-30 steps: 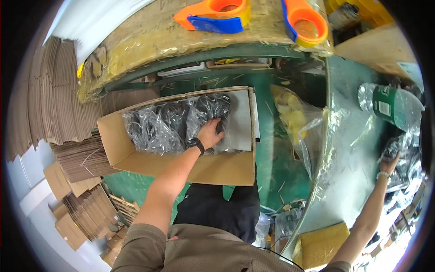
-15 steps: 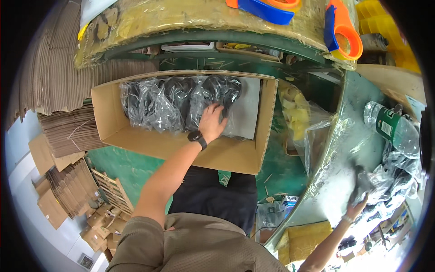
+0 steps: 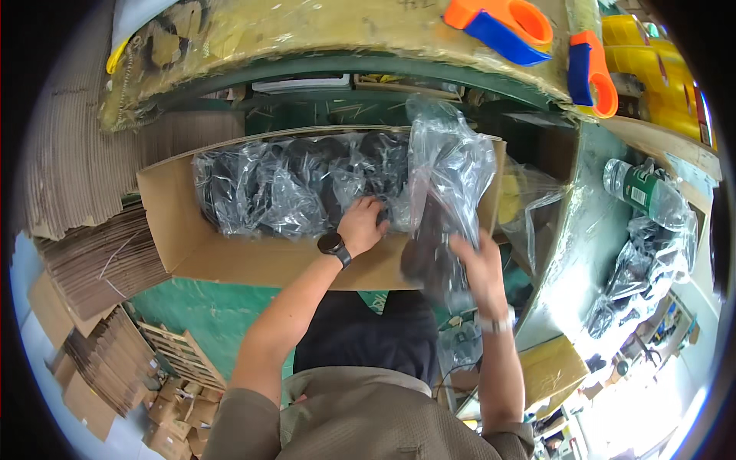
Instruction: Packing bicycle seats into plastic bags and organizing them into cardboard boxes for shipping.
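A long open cardboard box (image 3: 276, 263) stands in front of me. Inside it is a row of black items in clear plastic bags (image 3: 287, 184); their exact kind is hidden by the wrinkled film. My left hand (image 3: 363, 227), with a dark watch on its wrist, rests on the bags near the middle of the row, its thumb apart from its fingers. Over the box's right end, my right hand (image 3: 483, 268) grips a bagged black item (image 3: 441, 222). Its clear bag stands up toward the far side, and its dark lower part is blurred by motion.
A green-edged workbench (image 3: 307, 46) crosses the far side, with orange and blue tape dispensers (image 3: 510, 31) on it. At right, a metal table (image 3: 560, 295) carries a plastic bottle (image 3: 652, 195) and more bagged black items (image 3: 640, 268). Flattened cartons (image 3: 77, 153) are stacked at left.
My right hand has come from the metal table to the box's right end, bringing a bagged black item. My left hand stays on the bags in the box. The view has shifted slightly.
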